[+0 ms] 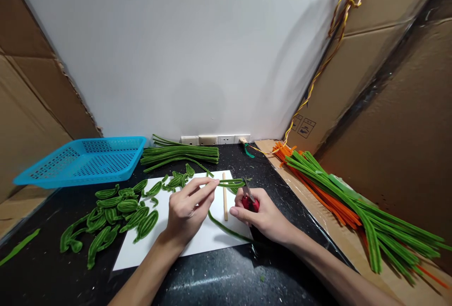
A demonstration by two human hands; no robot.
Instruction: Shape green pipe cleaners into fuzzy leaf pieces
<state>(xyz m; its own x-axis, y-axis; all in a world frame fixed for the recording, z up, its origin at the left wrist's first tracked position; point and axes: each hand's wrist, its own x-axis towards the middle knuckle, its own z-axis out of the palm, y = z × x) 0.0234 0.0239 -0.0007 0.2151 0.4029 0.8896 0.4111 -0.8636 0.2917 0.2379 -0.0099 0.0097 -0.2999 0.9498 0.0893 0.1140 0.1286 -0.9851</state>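
Left hand [185, 207] fingers pinched on folded green stem [229, 183], right hand [263, 214] clamped on red scissors [250, 200]; stem likely light, fuzzy, bendable, best gripped beside cut.

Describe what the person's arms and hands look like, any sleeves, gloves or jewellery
Both forearms are bare as far as the picture shows, with no sleeve edge in view. The left hand and the right hand wear no gloves. No ring, watch or bracelet shows on either. Fingernails look short and unpainted.

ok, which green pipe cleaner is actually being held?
The folded green loop over the white sheet, pinched by the left hand, with the right hand's scissors at it; others lie untouched.
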